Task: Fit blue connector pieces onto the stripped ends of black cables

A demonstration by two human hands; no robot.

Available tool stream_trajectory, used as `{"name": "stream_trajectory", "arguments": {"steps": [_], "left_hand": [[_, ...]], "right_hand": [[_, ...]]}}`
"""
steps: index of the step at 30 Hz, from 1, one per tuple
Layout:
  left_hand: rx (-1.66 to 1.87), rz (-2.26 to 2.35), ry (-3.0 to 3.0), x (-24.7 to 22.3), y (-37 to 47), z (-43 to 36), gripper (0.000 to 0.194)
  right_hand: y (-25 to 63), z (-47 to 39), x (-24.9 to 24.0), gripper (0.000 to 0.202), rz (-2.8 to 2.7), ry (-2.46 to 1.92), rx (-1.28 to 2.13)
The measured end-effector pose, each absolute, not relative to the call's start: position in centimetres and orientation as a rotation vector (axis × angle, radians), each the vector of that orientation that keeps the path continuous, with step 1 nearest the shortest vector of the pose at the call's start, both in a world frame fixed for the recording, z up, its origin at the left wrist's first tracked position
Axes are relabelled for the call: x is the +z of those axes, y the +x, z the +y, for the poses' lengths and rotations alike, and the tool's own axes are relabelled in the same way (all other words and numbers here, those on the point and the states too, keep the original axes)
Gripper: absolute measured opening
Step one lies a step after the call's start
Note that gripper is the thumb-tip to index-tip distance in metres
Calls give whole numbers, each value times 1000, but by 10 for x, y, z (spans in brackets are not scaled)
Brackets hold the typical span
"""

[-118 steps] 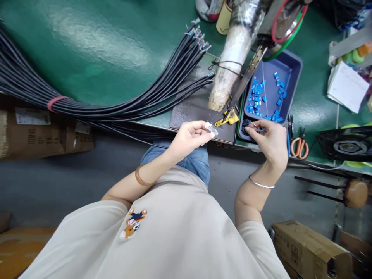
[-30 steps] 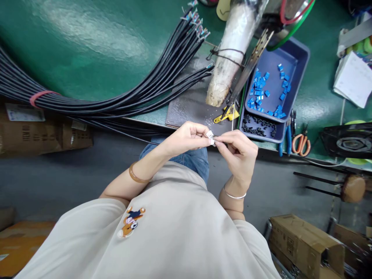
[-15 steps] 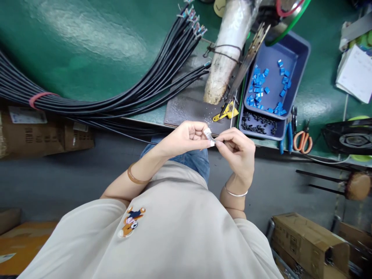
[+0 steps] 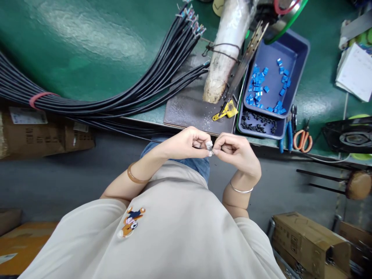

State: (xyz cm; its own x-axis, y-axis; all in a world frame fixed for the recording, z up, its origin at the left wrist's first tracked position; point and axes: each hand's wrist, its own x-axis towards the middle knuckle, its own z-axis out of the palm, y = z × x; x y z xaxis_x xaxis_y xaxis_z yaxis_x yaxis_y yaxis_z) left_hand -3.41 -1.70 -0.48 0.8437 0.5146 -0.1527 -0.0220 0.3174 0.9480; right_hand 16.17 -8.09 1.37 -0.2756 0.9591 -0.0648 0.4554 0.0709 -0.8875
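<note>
Just off the bench edge, my left hand is closed with thumb and fingers pinched together, white wrapping on its thumb and fingertip. A black cable runs from the left into this hand. My right hand meets it fingertip to fingertip, also pinched closed, at the cable's end. What lies between the right fingertips is too small to make out. Behind the hands on the bench is a dark board with small white scraps, and a yellow-handled tool rests at its right side.
A bundle of black cables with stripped ends crosses the green bench. A wrapped white tube and metal arm overhang the board. Blue trays hold blue connectors and small black pieces. Blue-handled pliers, orange-handled cutters and a black fan lie right.
Both hands have come slightly closer to my body, the right one more, and its wrist has swung a little to the right. The fingertips remain together.
</note>
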Motion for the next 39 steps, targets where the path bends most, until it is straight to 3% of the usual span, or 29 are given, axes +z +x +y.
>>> {"name": "stream_trajectory", "arguments": {"steps": [5, 8, 12, 19, 30, 39], "left_hand": [[672, 594, 1021, -9, -27, -18, 12], [740, 599, 985, -9, -26, -17, 11], [757, 619, 997, -8, -26, -17, 11], [752, 626, 1018, -8, -23, -16, 17], [722, 587, 1014, -13, -27, -16, 13], [702, 607, 994, -11, -25, -15, 8]], "right_hand": [[145, -86, 14, 10, -1340, -1577, 649], [135, -90, 13, 5, -1384, -1563, 367], [128, -94, 8, 20, -1567, -1513, 188], [127, -94, 3, 21, -1583, -1545, 239], [130, -86, 5, 13, -1321, -1446, 694], [128, -91, 7, 14, -1285, -1504, 566]]}}
